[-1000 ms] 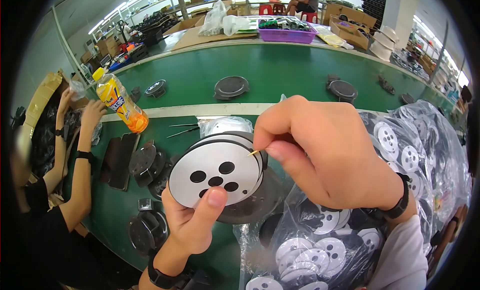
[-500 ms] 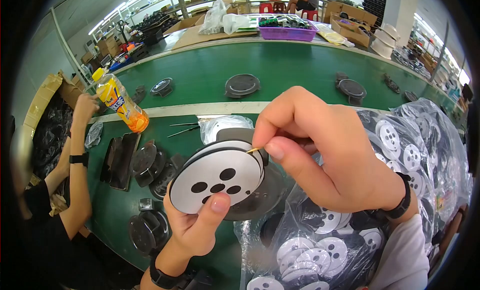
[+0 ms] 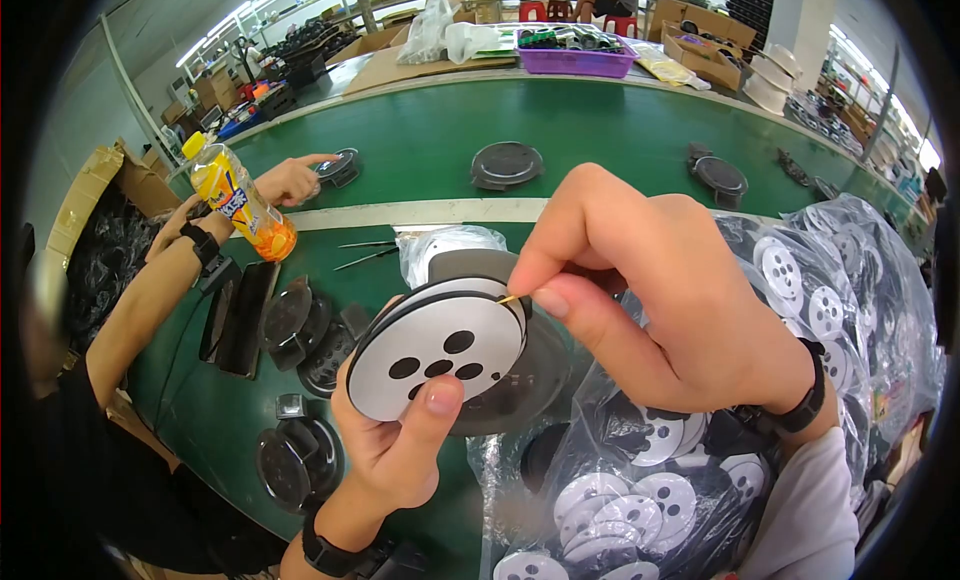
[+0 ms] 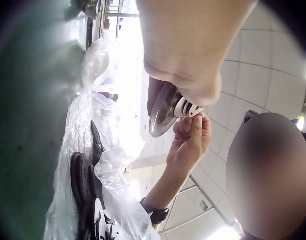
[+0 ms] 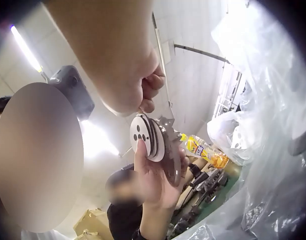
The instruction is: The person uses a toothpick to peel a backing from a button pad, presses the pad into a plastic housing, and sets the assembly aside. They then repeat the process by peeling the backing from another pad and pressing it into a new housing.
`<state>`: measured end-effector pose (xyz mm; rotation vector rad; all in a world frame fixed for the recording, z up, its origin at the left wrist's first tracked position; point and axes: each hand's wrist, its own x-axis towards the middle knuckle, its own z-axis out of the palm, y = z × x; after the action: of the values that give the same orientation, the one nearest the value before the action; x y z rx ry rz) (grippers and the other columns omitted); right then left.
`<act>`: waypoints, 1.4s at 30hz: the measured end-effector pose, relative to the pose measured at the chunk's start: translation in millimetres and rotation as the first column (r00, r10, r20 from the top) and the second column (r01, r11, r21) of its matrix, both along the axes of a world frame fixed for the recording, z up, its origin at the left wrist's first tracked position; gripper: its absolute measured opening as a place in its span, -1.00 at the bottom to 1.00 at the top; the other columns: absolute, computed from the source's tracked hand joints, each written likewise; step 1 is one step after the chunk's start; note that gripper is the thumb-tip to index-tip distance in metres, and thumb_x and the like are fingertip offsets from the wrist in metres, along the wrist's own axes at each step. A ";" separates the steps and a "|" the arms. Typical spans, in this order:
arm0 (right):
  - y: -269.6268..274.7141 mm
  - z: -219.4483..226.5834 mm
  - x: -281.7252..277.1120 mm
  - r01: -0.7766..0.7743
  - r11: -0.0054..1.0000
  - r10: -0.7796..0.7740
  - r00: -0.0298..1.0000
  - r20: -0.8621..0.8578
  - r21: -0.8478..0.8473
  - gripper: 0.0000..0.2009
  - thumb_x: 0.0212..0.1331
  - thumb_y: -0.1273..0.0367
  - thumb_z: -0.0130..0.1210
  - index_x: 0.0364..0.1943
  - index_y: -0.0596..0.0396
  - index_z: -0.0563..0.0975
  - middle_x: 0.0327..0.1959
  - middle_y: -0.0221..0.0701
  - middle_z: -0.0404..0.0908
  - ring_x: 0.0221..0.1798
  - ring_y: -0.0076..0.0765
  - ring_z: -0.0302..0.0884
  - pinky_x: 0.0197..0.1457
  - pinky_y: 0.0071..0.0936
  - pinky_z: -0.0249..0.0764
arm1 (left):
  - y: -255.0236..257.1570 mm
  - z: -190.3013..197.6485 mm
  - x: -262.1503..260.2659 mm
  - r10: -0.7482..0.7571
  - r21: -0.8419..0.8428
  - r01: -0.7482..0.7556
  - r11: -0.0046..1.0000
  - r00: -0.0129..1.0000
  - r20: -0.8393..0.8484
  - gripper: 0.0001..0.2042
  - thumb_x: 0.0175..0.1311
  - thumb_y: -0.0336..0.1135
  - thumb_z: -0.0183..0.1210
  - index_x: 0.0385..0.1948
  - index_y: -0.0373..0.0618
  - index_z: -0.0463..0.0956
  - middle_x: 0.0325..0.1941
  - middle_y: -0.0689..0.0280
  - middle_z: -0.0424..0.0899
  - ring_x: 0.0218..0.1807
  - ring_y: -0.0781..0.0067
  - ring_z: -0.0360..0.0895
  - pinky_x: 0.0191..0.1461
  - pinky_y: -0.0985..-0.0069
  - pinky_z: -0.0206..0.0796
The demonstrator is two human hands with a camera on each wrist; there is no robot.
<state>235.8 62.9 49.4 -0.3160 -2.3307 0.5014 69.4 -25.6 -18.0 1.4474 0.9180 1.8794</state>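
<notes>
My left hand (image 3: 395, 455) grips a white round disc (image 3: 420, 325) with black holes, its thumb pressed on the face. More discs with dark rims are stacked behind it, against a smoky round plastic part (image 3: 535, 375) that the same hand holds, as the right wrist view shows from the side. My right hand (image 3: 650, 300) pinches a thin yellowish stick (image 3: 509, 300), like a toothpick, between thumb and forefinger. Its tip lies at the upper right edge of the front disc. In the left wrist view the right hand (image 4: 185, 142) is close against the stacked discs.
Clear plastic bags (image 3: 620, 460) full of similar discs lie on the right. Dark round parts (image 3: 290, 465), tweezers (image 3: 365, 258) and an orange drink bottle (image 3: 240, 202) are on the left. Behind, round parts (image 3: 507, 165) sit on a green belt, where another person's hand (image 3: 290, 182) reaches.
The front disc has tilted slightly further back while the stick stays at its edge. Parts on the belt have shifted right. The other person's hand has reached out to a round part there.
</notes>
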 end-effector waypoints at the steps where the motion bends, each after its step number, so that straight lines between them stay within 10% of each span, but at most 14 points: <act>1: 0.5 0.0 -0.2 0.001 1.000 -0.001 1.000 0.000 -0.001 -0.90 -0.02 0.63 -0.03 -0.37 0.33 0.41 -0.49 -0.22 0.44 -0.54 -0.24 0.50 -0.47 -0.54 0.40 | -0.2 -0.2 0.1 -0.001 -0.001 0.001 1.000 1.000 0.000 -0.70 0.13 -0.39 0.10 -0.14 -0.40 0.40 -0.24 0.22 0.56 -0.22 0.53 0.45 -0.10 0.60 0.27; 18: -9.2 -16.4 -10.0 0.197 0.835 -0.158 0.980 -0.120 0.514 -0.66 -0.21 0.33 0.31 -0.37 0.12 0.41 -0.53 -0.58 0.43 -0.68 -0.56 0.33 -0.63 -0.60 0.19 | 1.3 0.2 1.0 0.083 -0.015 -0.085 0.996 0.990 -0.111 -0.84 0.19 -0.43 0.05 -0.28 -0.35 0.45 -0.45 0.37 0.53 -0.47 0.72 0.34 -0.41 0.74 0.15; 42: -19.1 -23.7 -21.6 0.367 0.684 -0.259 0.930 -0.261 0.630 -0.71 -0.21 0.34 0.26 -0.45 0.15 0.39 -0.71 -0.47 0.15 -0.78 -0.47 0.05 -0.79 -0.55 -0.01 | -5.6 3.9 6.6 0.254 -0.036 -0.287 0.957 0.893 -0.372 -0.85 0.08 -0.54 0.08 -0.30 -0.37 0.45 -0.43 0.20 0.49 -0.48 0.53 0.40 -0.43 0.65 0.22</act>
<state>214.2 43.8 25.7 -0.3010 -2.0747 -0.4866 76.1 -31.2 -14.1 1.7187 1.4298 1.7566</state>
